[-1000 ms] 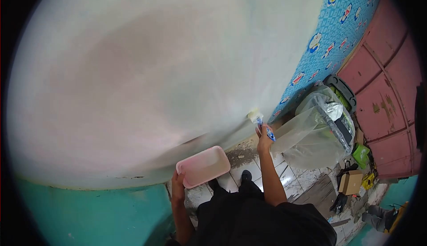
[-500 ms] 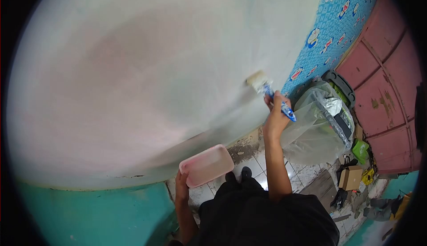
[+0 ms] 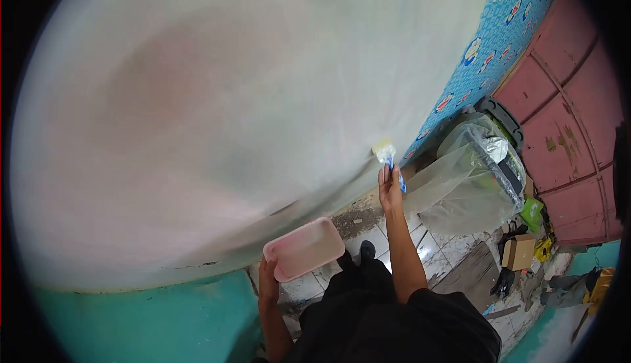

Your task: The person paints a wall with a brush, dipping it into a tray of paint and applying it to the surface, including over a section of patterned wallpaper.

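My right hand grips the blue handle of a paintbrush, whose pale, paint-covered bristles are against the whitish wall low down, close to the patterned strip. Whether the bristle tips press on the wall is hard to tell. Lower left, my left hand clasps the near-left edge of a shallow pink tray, thumb over the rim. The tray is held above the floor; a thin pale film shows on its inside.
Blue cartoon-patterned wallpaper borders the painted wall. A plastic-covered bundle stands at the right, before pink panels. A cardboard box and a green bag lie on the tiled floor. Teal wall fills the lower left.
My right hand has brought the brush downward along the wall, and its handle now points more steeply down. My left hand and the tray have barely shifted.
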Available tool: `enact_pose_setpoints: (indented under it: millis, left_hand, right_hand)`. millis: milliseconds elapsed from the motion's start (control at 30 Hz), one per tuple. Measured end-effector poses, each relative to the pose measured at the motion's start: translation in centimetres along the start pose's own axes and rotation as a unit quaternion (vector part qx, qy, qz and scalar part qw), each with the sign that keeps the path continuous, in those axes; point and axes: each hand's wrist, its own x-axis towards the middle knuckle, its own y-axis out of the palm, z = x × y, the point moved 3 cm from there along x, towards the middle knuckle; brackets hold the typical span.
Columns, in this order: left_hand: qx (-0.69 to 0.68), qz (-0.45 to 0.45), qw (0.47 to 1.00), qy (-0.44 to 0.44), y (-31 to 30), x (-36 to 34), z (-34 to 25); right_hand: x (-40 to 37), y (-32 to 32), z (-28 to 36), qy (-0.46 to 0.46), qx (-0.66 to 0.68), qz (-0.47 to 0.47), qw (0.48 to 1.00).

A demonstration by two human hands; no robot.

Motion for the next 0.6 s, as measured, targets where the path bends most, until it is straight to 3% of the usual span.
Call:
enact_pose_setpoints:
  millis: [167, 267, 300, 400, 600]
  left_hand:
    - [0.029, -0.023, 0.999, -0.035, -3.6, 0.1, 2.5]
    - [0.049, -0.041, 0.997, -0.043, -4.7, -0.6, 3.4]
    - [0.052, -0.045, 0.997, -0.039, -4.9, -0.9, 3.7]
    - [0.034, -0.051, 0.998, -0.027, -3.8, -1.7, 3.5]
    - [-0.019, -0.036, 0.999, 0.0, 0.2, -2.9, 4.2]
  right_hand:
    - [3.5, -12.8, -4.5, 0.01, -0.07, -0.103, 0.992]
    - [4.3, -15.1, -6.9, 0.015, -0.163, -0.199, 0.966]
    - [4.5, -14.1, -7.4, -0.012, -0.171, -0.252, 0.952]
    - [3.8, -8.0, -5.8, -0.068, -0.222, -0.235, 0.944]
    - [-0.4, 5.4, 2.8, -0.191, -0.217, -0.09, 0.953]
